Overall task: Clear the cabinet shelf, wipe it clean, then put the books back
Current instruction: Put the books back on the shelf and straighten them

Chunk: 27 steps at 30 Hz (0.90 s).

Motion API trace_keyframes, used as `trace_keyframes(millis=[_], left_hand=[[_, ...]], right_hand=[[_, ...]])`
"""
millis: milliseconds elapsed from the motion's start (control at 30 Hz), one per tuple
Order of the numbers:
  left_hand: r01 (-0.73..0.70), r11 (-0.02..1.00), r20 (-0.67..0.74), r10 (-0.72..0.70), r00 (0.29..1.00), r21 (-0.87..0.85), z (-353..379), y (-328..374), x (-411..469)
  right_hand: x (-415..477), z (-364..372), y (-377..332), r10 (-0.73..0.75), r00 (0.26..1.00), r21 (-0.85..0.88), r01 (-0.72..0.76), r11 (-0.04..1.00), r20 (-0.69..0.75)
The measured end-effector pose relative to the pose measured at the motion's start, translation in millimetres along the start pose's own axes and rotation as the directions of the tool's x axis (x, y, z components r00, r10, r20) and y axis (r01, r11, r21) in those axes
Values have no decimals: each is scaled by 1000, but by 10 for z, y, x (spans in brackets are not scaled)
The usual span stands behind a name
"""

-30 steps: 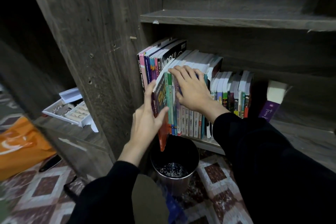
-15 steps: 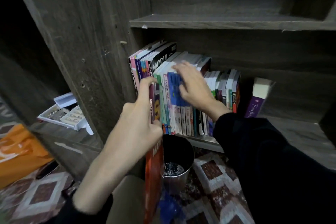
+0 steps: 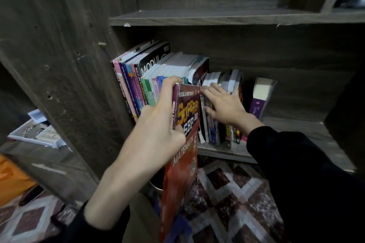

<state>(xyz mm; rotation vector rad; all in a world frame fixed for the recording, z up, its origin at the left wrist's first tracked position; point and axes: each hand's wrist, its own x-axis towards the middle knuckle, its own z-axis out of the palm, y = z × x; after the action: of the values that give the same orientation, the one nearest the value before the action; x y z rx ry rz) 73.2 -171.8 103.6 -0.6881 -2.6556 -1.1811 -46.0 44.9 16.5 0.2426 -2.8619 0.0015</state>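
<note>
1. The left hand [image 3: 158,136], at centre, grips a red workbook [image 3: 183,163] by its top, fingers curled over the edge and thumb on the cover.
2. The cover reads "MODUL & AKTIVITI", "SUPERB SBP 3.0" and "MATEMATIK".
3. The workbook hangs toward 6 o'clock, in front of the cabinet shelf [image 3: 223,151].
4. The right hand [image 3: 225,104], at 2 o'clock, rests with spread fingers on the shorter books [image 3: 231,81], holding nothing.
5. At 11 o'clock, the taller books [image 3: 150,73] show "SCIENCE" and "MODUL".
6. A purple book [image 3: 258,102] leans at 3 o'clock.

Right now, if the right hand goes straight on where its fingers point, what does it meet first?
The right hand lies on the short books; going on, its fingertips would likely meet the tall dark-covered book beside them first, though depth is unclear.
</note>
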Motion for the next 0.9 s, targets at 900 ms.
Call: trace_keyframes(millis=[900], left_hand=[[0,992,-281,-35,959,-122,1305,-645,1177]], right_hand=[[-99,18,123,-2,999,51,5,999,-46]])
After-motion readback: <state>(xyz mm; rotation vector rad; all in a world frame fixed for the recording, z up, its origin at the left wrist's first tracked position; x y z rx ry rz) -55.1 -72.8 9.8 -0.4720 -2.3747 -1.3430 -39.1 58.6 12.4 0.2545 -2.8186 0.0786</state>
